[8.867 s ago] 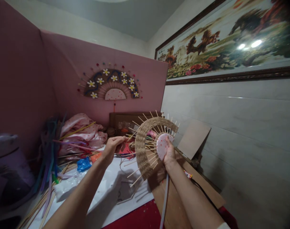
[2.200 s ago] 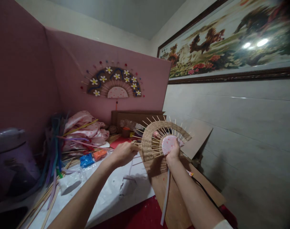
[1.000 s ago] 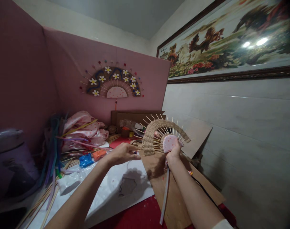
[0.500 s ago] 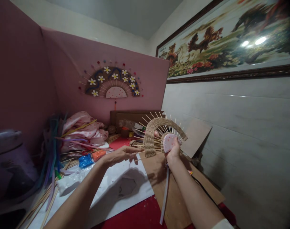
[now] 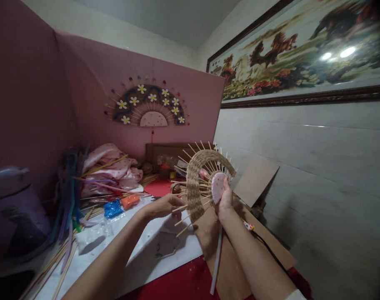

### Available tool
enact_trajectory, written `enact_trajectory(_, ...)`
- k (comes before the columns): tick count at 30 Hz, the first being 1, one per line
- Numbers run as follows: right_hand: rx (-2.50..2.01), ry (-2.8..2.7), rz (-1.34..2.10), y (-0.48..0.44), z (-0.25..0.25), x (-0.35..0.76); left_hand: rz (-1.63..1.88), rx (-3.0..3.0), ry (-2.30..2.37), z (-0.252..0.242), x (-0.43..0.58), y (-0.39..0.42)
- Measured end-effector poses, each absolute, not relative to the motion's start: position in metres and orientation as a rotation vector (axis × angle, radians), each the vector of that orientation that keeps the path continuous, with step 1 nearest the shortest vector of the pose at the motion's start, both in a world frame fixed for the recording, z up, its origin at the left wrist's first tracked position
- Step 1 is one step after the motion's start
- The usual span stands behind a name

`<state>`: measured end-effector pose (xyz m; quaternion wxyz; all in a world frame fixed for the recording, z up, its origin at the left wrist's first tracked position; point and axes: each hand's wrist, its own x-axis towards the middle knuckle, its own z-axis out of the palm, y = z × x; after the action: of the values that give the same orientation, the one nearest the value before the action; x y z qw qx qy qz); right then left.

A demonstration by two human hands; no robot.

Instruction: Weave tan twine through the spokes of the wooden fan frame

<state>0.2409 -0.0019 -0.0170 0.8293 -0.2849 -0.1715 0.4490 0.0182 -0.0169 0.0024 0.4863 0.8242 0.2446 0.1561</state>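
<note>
A woven fan [image 5: 194, 179] with a curved twine band, thin wooden sticks and a half-round spotted pink centre is held up over the table. My right hand [image 5: 225, 202] grips it by the pink centre [image 5: 218, 186]. At the fan's left edge, my left hand [image 5: 167, 207] has its fingers bent around the stick ends beside the woven band; its fingertips are partly hidden behind them. The band's lower left end points down toward the white sheet.
White paper [image 5: 165, 262] and brown cardboard [image 5: 232, 258] lie on the red table. Sticks, a blue packet [image 5: 113, 209], an orange packet [image 5: 130, 201] and pink cloth [image 5: 110, 168] are at left. A decorated fan [image 5: 151, 100] hangs on the pink panel [image 5: 83, 91].
The fan has turned so its left end hangs lower and its sticks there point down-left. My left hand has shifted slightly, and the view has moved a little.
</note>
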Motion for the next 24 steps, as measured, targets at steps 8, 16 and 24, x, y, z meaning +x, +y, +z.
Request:
enact_trajectory(8,-0.584,-0.332,0.989,-0.001,-0.019,0.245,0.506,2.371,1.261,-0.001,-0.004,0.003)
enact_trajectory(16,-0.629,-0.357,0.949,0.001,-0.022,0.247,0.456,2.623,1.694,0.000,-0.016,0.004)
enact_trajectory(24,-0.643,-0.357,0.903,0.002,-0.022,0.246,0.427,2.575,1.827,-0.016,-0.020,0.012)
